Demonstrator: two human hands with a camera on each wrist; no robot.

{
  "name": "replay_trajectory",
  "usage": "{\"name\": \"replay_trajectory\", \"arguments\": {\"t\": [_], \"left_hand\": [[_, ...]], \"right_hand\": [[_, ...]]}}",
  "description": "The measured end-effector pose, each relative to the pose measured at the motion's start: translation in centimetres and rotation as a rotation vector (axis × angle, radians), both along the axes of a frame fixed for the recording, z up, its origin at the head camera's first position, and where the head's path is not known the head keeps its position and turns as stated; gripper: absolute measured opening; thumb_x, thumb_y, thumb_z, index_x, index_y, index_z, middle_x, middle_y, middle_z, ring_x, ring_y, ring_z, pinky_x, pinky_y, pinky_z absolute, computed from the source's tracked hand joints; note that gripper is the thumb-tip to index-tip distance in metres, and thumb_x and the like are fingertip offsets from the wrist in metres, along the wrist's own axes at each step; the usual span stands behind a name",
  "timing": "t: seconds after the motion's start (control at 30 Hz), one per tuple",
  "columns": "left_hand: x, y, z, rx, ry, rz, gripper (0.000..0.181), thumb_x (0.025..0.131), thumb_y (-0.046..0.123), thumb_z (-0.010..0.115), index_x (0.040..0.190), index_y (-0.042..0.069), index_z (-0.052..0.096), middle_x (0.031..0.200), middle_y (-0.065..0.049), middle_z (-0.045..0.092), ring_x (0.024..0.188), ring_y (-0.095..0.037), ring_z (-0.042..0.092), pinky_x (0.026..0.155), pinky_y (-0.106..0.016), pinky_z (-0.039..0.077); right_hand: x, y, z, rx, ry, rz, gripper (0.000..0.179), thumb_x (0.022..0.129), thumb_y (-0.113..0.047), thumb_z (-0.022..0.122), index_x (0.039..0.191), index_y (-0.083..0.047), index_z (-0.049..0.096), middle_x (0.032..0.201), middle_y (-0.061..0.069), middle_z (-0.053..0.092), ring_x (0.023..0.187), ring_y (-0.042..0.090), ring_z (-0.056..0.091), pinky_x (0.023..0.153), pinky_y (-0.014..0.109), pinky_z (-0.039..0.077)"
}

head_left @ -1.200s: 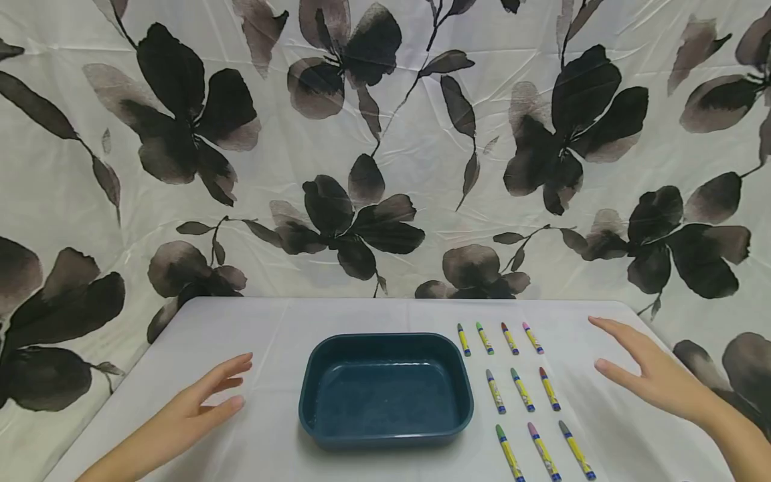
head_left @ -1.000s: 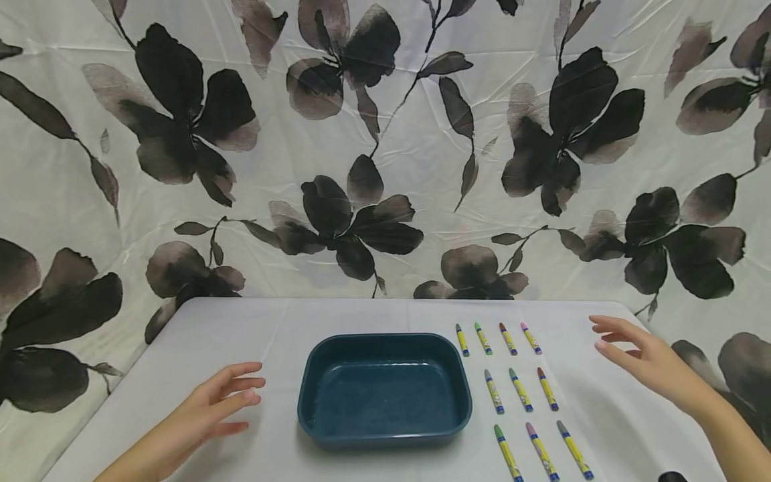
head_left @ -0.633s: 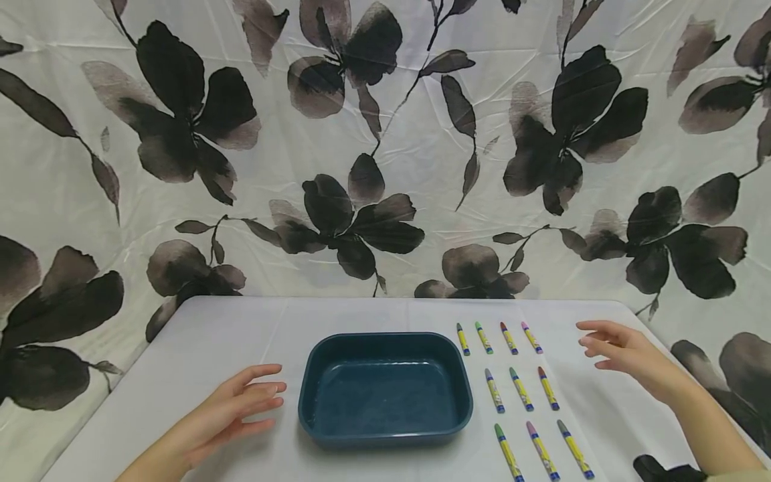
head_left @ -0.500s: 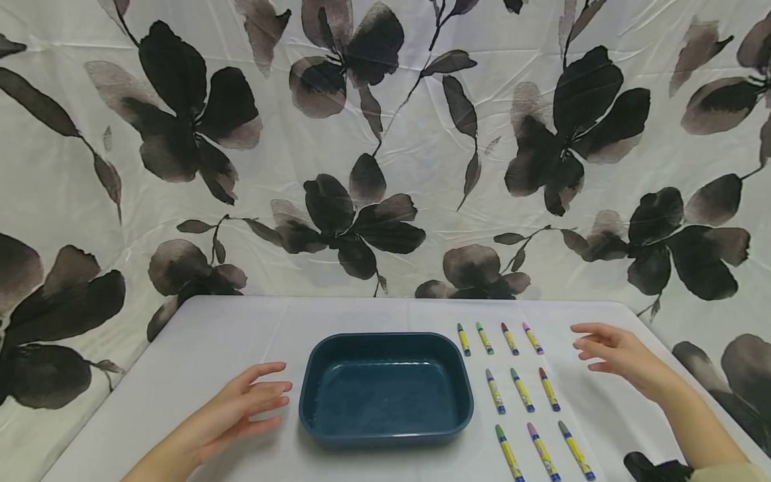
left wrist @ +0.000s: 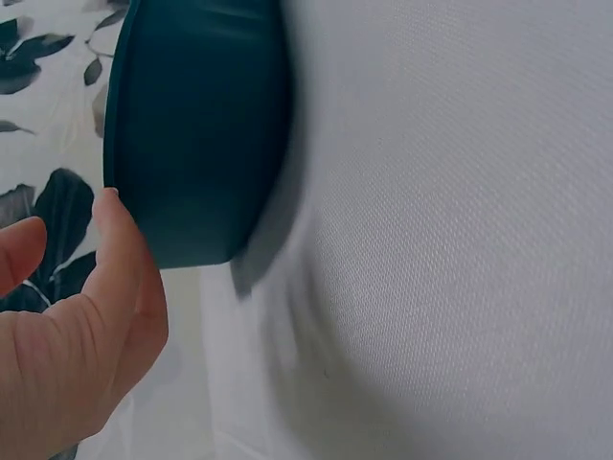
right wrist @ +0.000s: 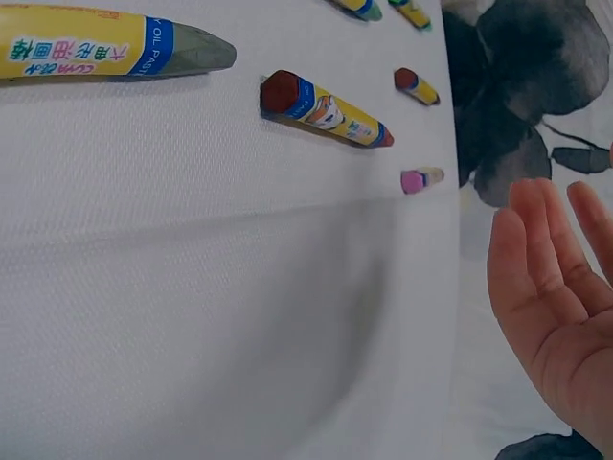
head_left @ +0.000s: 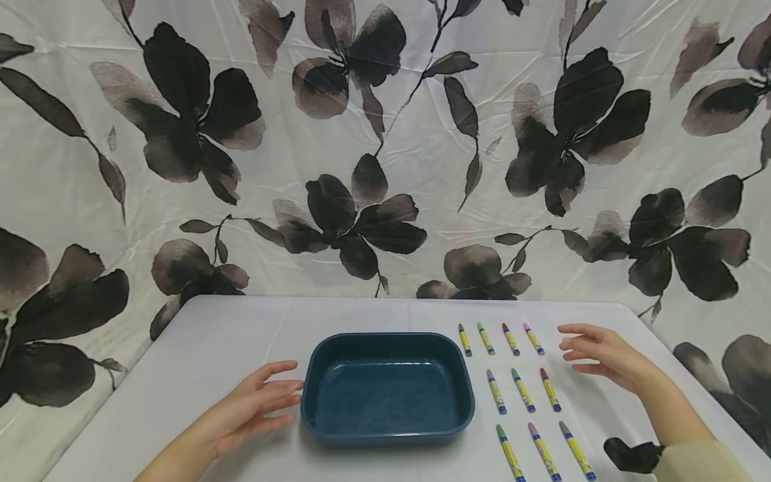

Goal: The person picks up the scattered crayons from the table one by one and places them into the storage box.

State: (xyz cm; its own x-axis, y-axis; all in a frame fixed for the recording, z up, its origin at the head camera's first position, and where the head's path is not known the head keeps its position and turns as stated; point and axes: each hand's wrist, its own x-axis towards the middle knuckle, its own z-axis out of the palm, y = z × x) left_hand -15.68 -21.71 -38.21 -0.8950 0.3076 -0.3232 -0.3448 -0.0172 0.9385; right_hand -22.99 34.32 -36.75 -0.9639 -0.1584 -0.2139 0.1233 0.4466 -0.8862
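Note:
A dark teal rectangular tray [head_left: 385, 438] sits in the middle of the white table. My left hand [head_left: 255, 405] is at its left side, fingers relaxed and spread, fingertips right at the rim; the left wrist view shows the same hand [left wrist: 91, 316] beside the tray's outer wall [left wrist: 201, 134]. To the tray's right lie several oil pastels in yellow wrappers, set out in three rows, among them a pink one [head_left: 533, 339], a red-brown one [head_left: 550, 389] and a grey one [head_left: 577, 451]. My right hand [head_left: 608, 355] hovers right of the back rows, fingers loosely extended and holding nothing.
A white cloth covers the table [head_left: 241, 335], whose back edge meets a hanging floral curtain [head_left: 385, 134]. At the right forearm, a black strap-like object [head_left: 632, 455] shows beside a pale sleeve [head_left: 699, 462].
My left hand has moved right, up to the tray's side. My right hand has moved left toward the pastels, bringing its sleeve into view. The tray and pastels stay put.

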Motion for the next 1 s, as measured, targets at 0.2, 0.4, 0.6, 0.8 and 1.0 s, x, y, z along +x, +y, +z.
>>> {"name": "replay_trajectory", "arguments": {"t": [0.2,0.4,0.6,0.8,1.0], "left_hand": [[-0.1,0.3,0.0,-0.013,-0.025,0.016,0.073,0.091,0.023,0.060,0.144,0.001,0.016,0.115,-0.009,0.055,0.099,-0.016,0.057,0.082,-0.034,0.050],[-0.5,0.9,-0.2,0.003,-0.039,0.010,0.072,0.090,0.020,0.060,0.144,0.001,0.016,0.114,-0.008,0.056,0.098,-0.015,0.058,0.079,-0.030,0.051],[-0.8,1.0,-0.4,0.018,-0.039,0.021,0.069,0.091,0.016,0.059,0.144,0.001,0.018,0.113,-0.010,0.055,0.094,-0.016,0.057,0.076,-0.030,0.051],[-1.1,1.3,-0.4,-0.029,-0.029,0.029,0.067,0.090,0.016,0.059,0.143,0.002,0.021,0.111,-0.010,0.056,0.092,-0.015,0.057,0.073,-0.027,0.052],[-1.3,1.7,-0.4,-0.045,-0.008,0.036,0.066,0.089,0.014,0.060,0.142,0.001,0.023,0.105,-0.009,0.057,0.088,-0.014,0.057,0.067,-0.023,0.051]], "right_hand": [[-0.6,-0.1,-0.5,0.020,-0.053,0.018,0.061,0.093,-0.026,0.055,0.138,0.008,0.030,0.116,0.016,0.056,0.098,0.020,0.057,0.081,0.035,0.050],[-1.2,0.2,-0.8,0.052,-0.083,0.019,0.063,0.093,-0.028,0.056,0.137,0.008,0.030,0.124,0.022,0.051,0.098,0.022,0.057,0.082,0.040,0.049],[-2.1,-0.1,-1.4,0.084,-0.101,0.014,0.065,0.091,-0.031,0.059,0.137,0.007,0.032,0.123,0.020,0.050,0.097,0.021,0.056,0.081,0.038,0.049],[-3.0,-0.2,-2.0,0.098,-0.126,-0.003,0.064,0.091,-0.029,0.060,0.136,0.008,0.033,0.116,0.017,0.054,0.093,0.019,0.056,0.078,0.036,0.049],[-3.8,-0.6,-2.2,0.118,-0.133,-0.034,0.064,0.090,-0.030,0.061,0.136,0.007,0.034,0.113,0.016,0.057,0.090,0.019,0.056,0.075,0.033,0.050]]}}
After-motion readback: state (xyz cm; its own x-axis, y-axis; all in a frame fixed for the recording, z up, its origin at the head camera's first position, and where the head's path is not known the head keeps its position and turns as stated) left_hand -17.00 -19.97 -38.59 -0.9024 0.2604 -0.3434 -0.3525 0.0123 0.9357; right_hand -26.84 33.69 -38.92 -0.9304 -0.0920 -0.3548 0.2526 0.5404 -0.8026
